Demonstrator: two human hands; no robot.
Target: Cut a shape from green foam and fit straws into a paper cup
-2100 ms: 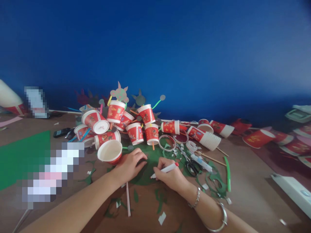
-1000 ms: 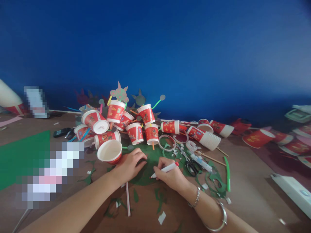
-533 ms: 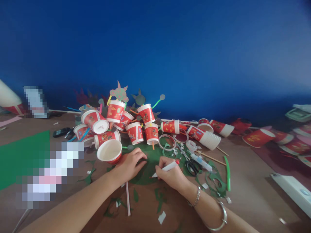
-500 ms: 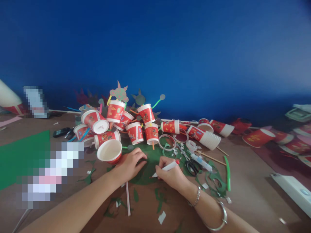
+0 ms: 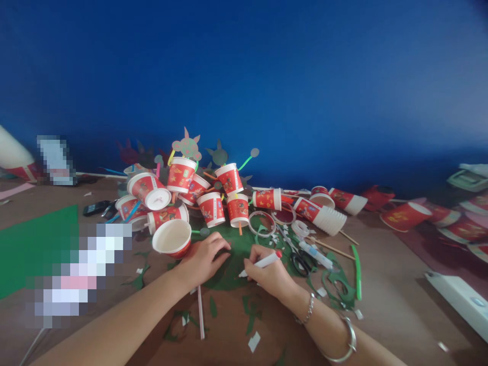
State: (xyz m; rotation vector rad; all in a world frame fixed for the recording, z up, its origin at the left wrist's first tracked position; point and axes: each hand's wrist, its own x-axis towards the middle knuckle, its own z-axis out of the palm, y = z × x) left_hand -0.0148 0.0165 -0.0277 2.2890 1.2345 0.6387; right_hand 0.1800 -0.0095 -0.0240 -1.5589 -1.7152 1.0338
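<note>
Right hand covers part of the marker; from here I cannot tell whether it touches the green paper. Left hand: palm hidden from me. Pixelated patches at left, contents unreadable. Green sheet cut by left edge, white bar by right. Lettering on tube too small.

Lighting dim-ish, soft. Wall beyond grip of R hand is paler up to its R, v. dk along base. Bangle nr grip glints a bit. Cups far R of grip blurry & stretched; pixelated patches L of grip hide detail. Marker in grip slightly soft.
</note>
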